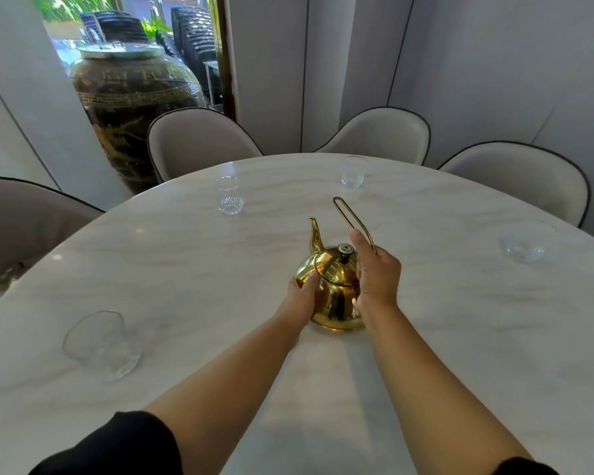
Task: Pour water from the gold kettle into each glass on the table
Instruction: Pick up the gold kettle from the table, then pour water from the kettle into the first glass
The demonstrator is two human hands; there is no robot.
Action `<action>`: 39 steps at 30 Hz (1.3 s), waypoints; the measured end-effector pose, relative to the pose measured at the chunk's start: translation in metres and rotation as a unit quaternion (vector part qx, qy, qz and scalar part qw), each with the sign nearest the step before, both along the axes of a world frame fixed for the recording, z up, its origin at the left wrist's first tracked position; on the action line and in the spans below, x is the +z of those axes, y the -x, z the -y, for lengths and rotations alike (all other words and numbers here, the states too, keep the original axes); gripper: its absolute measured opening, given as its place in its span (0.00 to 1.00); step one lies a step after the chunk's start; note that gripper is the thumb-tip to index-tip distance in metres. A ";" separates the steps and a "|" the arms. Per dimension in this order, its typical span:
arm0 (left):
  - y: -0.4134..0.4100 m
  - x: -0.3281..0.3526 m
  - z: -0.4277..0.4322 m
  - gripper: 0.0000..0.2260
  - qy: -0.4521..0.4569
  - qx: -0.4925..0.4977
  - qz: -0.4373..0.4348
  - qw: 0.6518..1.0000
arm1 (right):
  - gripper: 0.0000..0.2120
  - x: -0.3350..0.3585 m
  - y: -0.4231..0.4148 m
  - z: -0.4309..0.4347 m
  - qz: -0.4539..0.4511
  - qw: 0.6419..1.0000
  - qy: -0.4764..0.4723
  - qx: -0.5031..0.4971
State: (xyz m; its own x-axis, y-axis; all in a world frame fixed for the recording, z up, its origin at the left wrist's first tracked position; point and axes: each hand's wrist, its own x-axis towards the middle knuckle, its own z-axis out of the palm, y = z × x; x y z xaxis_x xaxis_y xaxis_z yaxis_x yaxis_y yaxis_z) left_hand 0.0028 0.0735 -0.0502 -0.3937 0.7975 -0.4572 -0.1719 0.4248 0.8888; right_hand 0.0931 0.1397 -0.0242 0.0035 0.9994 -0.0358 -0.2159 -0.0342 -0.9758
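Observation:
The gold kettle [335, 289] stands upright on the round marble table [186, 269], spout pointing away and left, its thin wire handle raised. My right hand [376, 269] holds that handle near its base. My left hand [300, 296] rests flat against the kettle's left side. Several clear glasses stand around it: a near-left glass [100, 342], a far-left glass [229, 195], a far glass [353, 171] and a right glass [525, 245]. All look empty.
Padded grey chairs ring the table: one at far left [196, 142], one at far middle [384, 135], one at right [522, 180], one at left edge [21, 217]. A large dark ceramic jar [131, 108] stands behind the table by a window.

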 end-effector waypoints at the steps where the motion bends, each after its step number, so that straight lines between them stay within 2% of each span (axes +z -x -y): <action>1: -0.002 0.001 0.005 0.24 0.006 -0.006 0.008 1.000 | 0.31 0.001 -0.005 0.004 -0.005 1.000 0.002 0.001; 5: -0.015 0.009 0.031 0.24 0.015 -0.037 0.026 0.999 | 0.30 0.010 -0.026 0.033 -0.018 1.000 0.007 -0.007; 10: -0.035 0.027 0.075 0.28 0.042 -0.088 0.031 0.995 | 0.29 0.039 -0.059 0.087 -0.001 0.999 -0.031 -0.009; 17: -0.073 0.078 0.160 0.29 0.039 -0.198 0.011 0.979 | 0.25 0.094 -0.113 0.180 -0.006 0.995 -0.044 -0.085; 26: -0.133 0.122 0.276 0.36 0.050 -0.364 -0.096 0.925 | 0.26 0.128 -0.187 0.288 0.005 0.990 -0.051 -0.131; 30: -0.155 0.122 0.309 0.32 0.016 -0.382 -0.141 0.913 | 0.26 0.127 -0.219 0.316 -0.010 0.991 -0.043 -0.127; 32: -0.166 0.117 0.320 0.32 -0.021 -0.369 -0.212 0.905 | 0.28 0.124 -0.234 0.327 -0.007 0.993 -0.038 -0.115; 34: -0.173 0.109 0.327 0.32 -0.086 -0.352 -0.334 0.870 | 0.27 0.121 -0.248 0.335 -0.010 0.994 -0.038 -0.099; 36: -0.180 0.101 0.333 0.31 -0.158 -0.347 -0.434 0.817 | 0.26 0.117 -0.259 0.341 -0.010 0.996 -0.041 -0.085; 39: -0.188 0.087 0.340 0.31 -0.204 -0.372 -0.501 0.754 | 0.26 0.109 -0.270 0.346 0.000 0.997 -0.044 -0.062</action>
